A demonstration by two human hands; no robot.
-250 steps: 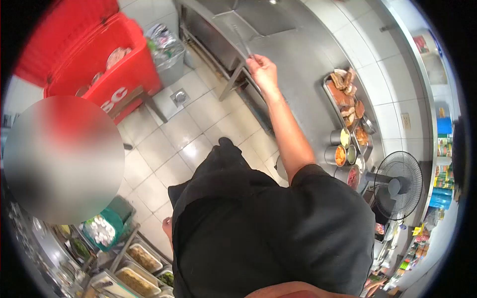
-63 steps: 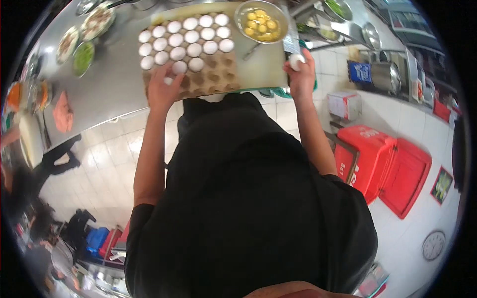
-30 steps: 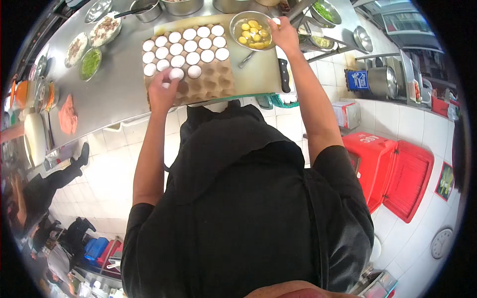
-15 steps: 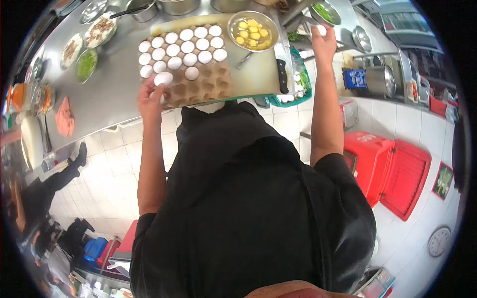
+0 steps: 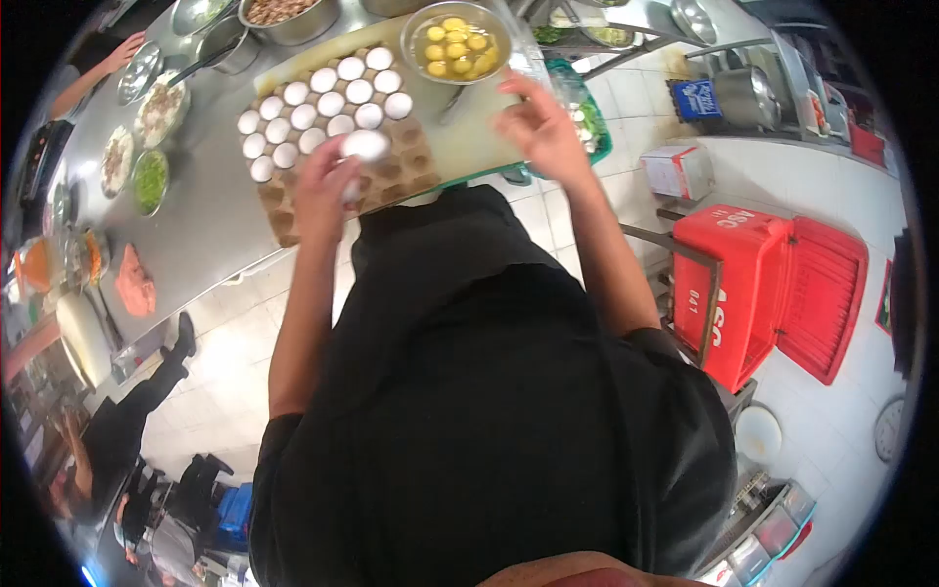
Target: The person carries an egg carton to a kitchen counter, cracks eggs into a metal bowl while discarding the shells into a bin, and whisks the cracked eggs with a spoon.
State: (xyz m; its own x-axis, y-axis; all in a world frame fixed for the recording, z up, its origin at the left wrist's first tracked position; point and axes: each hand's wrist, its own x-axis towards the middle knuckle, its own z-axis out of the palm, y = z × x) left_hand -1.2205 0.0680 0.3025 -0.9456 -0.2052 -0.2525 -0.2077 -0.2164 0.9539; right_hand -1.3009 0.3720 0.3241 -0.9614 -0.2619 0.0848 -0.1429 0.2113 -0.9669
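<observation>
My left hand [image 5: 325, 191] is over the near side of the egg tray, its fingers closed on a white egg [image 5: 366, 147]. A second pale egg [image 5: 350, 192] shows lower, against the palm. Under that hand lies the cardboard egg tray [image 5: 411, 174], with rows of white eggs at its far side and bare cups at the near side. My right hand [image 5: 544, 132], slightly blurred, hovers over the right end of the cutting board with fingers apart and nothing visible in them. Just beyond it stands a metal bowl [image 5: 411, 61] holding several yolks in clear egg white.
A yellowish cutting board [image 5: 479, 137] lies under the tray and bowl. Small bowls of chopped greens [image 5: 151, 182] and other food stand left. An orange cloth [image 5: 135, 282] is near the table edge. A green basket [image 5: 599, 137] and red cooler [image 5: 729, 284] are right. Another person's hand [image 5: 125, 51] reaches in.
My right hand has swung left from beyond the table toward the bowl, and the white thing it held is gone. My left hand still grips its egg. The whole view has shifted.
</observation>
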